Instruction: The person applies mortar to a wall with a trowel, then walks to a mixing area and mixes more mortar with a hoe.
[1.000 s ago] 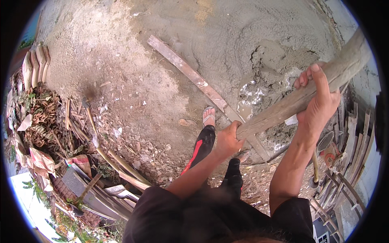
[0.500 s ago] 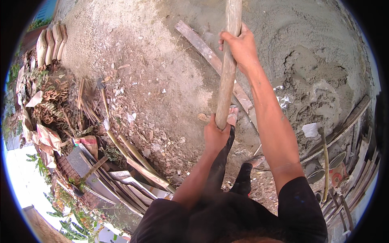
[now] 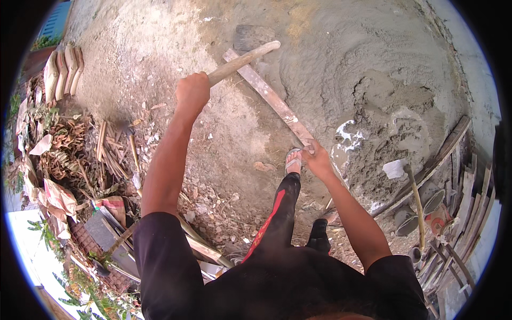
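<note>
My left hand (image 3: pixel 193 93), held out ahead on the left, is closed round the wooden handle (image 3: pixel 240 61) of what looks like a hoe. A flat, dark grey blade (image 3: pixel 255 36) shows at the handle's far end, against the wet cement. Lower and to the right, my right hand (image 3: pixel 318 161) reaches down to the near end of a cement-splashed plank (image 3: pixel 272 98), its fingers closed on it. The plank lies slantwise along the edge of the cement, and the handle passes over its far end. My sandalled foot (image 3: pixel 293 160) is just left of my right hand.
Wet grey cement (image 3: pixel 314 69) spreads ahead, with a rough heap (image 3: pixel 394 122) at right. Stacked timber (image 3: pixel 469 213) and a white-bladed tool (image 3: pixel 394 169) stand at the right. Dry leaves (image 3: pixel 69 138), folded sacks (image 3: pixel 64 72) and sticks line the left.
My right hand has left the wooden handle and come down to the plank. My left hand has swung forward and left with the handle, which now slants rightward away from it.
</note>
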`<state>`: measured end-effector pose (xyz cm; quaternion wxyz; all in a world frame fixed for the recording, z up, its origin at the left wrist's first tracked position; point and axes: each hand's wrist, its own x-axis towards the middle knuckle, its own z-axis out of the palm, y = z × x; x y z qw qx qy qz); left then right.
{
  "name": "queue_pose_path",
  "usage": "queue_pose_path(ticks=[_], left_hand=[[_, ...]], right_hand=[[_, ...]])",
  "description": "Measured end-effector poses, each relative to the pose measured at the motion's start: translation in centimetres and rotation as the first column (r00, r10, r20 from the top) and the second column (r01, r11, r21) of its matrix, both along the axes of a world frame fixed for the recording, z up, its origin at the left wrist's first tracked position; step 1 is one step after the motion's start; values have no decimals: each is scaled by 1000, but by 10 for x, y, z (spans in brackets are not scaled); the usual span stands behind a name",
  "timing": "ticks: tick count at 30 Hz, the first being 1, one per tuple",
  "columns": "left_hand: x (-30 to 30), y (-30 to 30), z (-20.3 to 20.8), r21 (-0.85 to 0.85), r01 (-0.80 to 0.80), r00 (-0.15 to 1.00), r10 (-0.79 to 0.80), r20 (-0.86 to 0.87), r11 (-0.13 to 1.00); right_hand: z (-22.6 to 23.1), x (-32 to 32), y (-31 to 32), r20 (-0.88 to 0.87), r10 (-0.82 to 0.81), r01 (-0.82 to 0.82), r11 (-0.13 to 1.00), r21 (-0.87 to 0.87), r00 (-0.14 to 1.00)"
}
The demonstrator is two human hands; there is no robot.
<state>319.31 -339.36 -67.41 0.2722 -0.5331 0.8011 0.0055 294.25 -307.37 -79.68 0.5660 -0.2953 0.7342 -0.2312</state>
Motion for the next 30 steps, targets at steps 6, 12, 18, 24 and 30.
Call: queue_pose_path(ticks=[6,12,18,24,30], left_hand=[[-72,-88,36,-27,324,939,-318,133,946],[-102,-116,80,-138,391,885,-331,328,910],[-75,-57,41,-161,279,936,-231,265,947],[-67,173,-12,319,166,985,-140,-103,933],[-49,499,-21,681,370,927,-302,-223,632]], right_hand=[[28,-111,266,-273,-336,417,846,334,901],[141,-116,403,-416,-696,807,454,377,586],[167,-22,433,-366,-771,854,469,225,520],[197,95,483,-126,-874,843,401,359,469],[207,201,597,-62,-984,930,134,343,165]])
